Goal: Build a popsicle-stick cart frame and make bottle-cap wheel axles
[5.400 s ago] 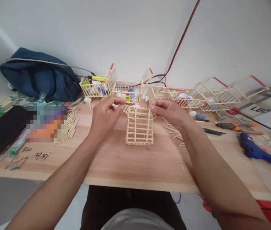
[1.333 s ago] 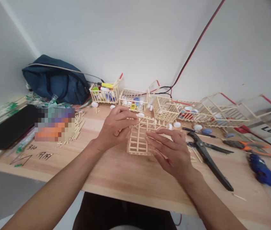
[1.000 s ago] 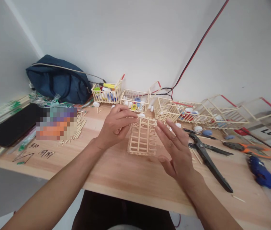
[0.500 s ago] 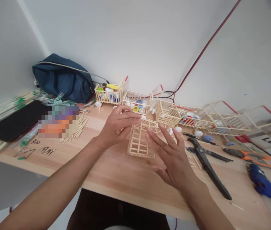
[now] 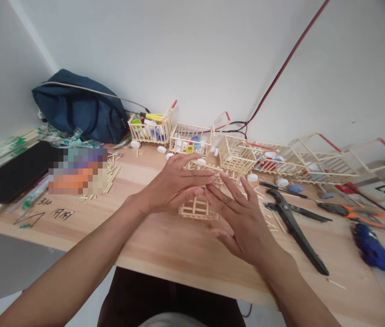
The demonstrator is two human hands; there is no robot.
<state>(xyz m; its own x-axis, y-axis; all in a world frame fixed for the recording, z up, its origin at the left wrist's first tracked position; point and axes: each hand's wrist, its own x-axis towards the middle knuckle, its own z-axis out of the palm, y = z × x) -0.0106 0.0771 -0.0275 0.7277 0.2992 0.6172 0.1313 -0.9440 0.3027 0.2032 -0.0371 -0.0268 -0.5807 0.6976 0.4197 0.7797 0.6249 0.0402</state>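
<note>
The wooden counter (image 5: 165, 254) carries everything, and its flat top gives firm backing for light finger work. Along the wall, a blue bag (image 5: 86, 109) sits at the left, and next to it runs a row of little stick carts, the nearest to the bag being a cart with a yellow-handled tool (image 5: 150, 129).

Both hands meet over the middle of the counter. The right hand (image 5: 238, 213) has its fingers spread and its thumb well apart, gripping nothing that shows. The left hand (image 5: 172, 181) reaches in with fingers stretched out; whether its fingertips pinch anything is hidden. Beneath them is the stick basket (image 5: 198, 216), its near end showing and much of the rest covered.

Thin bars like these probably bend or pop loose easily, so soft fingertip pressure looks best, with one hand steadying the frame while the other works. Keeping the bars square matters more than force. The right forearm should stay mindful of the black pliers (image 5: 296, 236) just beside it.

Smallest are the white caps (image 5: 252, 177) and loose sticks (image 5: 112, 177), which a sleeve or wrist could scatter.
</note>
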